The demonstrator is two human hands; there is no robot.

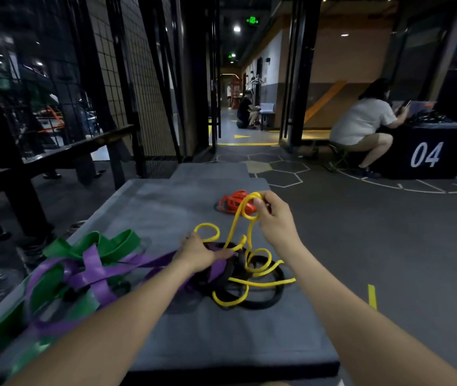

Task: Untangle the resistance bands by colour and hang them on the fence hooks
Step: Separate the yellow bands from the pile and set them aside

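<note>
While the right hand (pixel 276 218) pinches a raised loop of the yellow band (pixel 252 263) in a closed grip, the left hand (pixel 198 253) presses flat, fingers spread, on the purple band (pixel 93 270) and black band (pixel 249 299) below. Beyond the right grip lies the orange band (pixel 234 203); left of the left hand, the green band (pixel 116 242), all on the table (pixel 221 338).

The thin yellow band (pixel 252 263) rises in a loop pinched by the right hand (pixel 276 218), then trails down in loose coils under and between both hands. A black band (pixel 260 300) lies coiled beneath it, just below the left hand (pixel 199 253). The purple band (pixel 96 271) runs flat from under the left hand out to its left, twisted through the wide green band (pixel 110 243). The orange band (pixel 231 201) lies bunched just behind the right hand.
</note>
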